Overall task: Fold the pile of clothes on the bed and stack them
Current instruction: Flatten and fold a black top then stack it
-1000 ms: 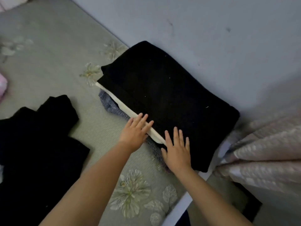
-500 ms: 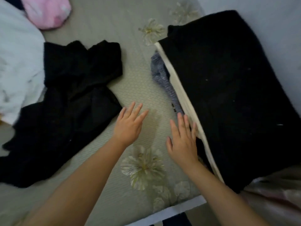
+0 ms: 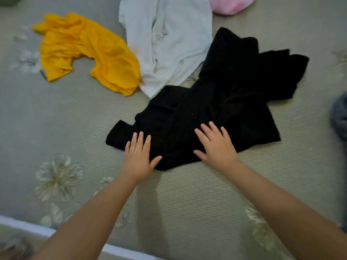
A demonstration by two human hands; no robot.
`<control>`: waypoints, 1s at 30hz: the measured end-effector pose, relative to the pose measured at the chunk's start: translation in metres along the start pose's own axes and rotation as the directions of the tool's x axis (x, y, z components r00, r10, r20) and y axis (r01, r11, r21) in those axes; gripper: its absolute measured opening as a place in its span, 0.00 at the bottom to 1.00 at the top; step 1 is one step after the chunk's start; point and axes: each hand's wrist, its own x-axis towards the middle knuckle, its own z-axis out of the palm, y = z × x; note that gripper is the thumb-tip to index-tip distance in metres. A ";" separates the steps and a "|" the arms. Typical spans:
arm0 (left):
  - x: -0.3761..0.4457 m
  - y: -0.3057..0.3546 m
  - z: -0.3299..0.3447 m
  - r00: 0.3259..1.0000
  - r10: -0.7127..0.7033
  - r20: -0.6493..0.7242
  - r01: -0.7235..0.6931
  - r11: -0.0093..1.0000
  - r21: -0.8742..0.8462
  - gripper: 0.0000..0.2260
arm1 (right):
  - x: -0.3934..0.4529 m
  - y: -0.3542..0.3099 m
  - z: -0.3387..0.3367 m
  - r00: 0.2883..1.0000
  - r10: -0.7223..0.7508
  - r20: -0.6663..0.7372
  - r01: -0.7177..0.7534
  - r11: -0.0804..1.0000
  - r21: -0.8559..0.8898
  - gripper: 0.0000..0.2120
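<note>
Head view: both hands lie flat, fingers straight, left hand (image 3: 139, 158) and right hand (image 3: 216, 147) on the near edge of a black garment (image 3: 216, 102) spread on the flower-patterned bed (image 3: 75, 113); yellow garment (image 3: 88, 53) and white garment (image 3: 169, 40) lie farther left.

Single head-worn wide-angle view, looked forward and steeply down onto the bed (image 3: 56, 117) from above its near edge. Close range: both forearms entered from the bottom of the frame, left hand (image 3: 138, 158) and right hand (image 3: 216, 147) sat near center. Black garment (image 3: 216, 94) filled the middle; upper frame reached the yellow garment (image 3: 90, 53) and white garment (image 3: 169, 40). No second view to overlap.
</note>
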 end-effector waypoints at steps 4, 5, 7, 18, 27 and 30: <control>0.017 -0.041 0.019 0.990 0.085 0.112 -0.079 0.995 -0.054 0.33 | 0.052 -0.042 0.012 0.963 0.042 0.265 -0.023 0.997 -0.072 0.31; 0.018 -0.048 0.023 0.989 0.128 0.071 -0.122 0.989 -0.077 0.32 | 0.059 -0.048 0.012 0.949 0.065 0.309 -0.044 0.996 -0.075 0.31; 0.021 -0.060 0.031 0.975 0.209 -0.072 -0.216 0.969 -0.121 0.27 | 0.068 -0.051 0.012 0.955 0.072 0.287 -0.053 0.996 -0.072 0.26; 0.020 -0.064 0.036 0.933 0.229 -0.277 -0.329 0.853 -0.404 0.10 | 0.006 -0.019 0.001 0.962 0.119 0.247 -0.070 0.978 -0.197 0.11; -0.039 -0.017 0.022 0.960 0.262 0.099 -0.229 0.938 -0.261 0.12 | -0.089 -0.003 0.018 0.963 0.253 -0.093 -0.255 0.967 -0.015 0.17; -0.075 0.010 0.030 0.922 0.316 0.225 -0.282 0.944 -0.171 0.11 | -0.132 0.003 0.039 0.929 0.366 -0.045 -0.360 0.927 0.106 0.15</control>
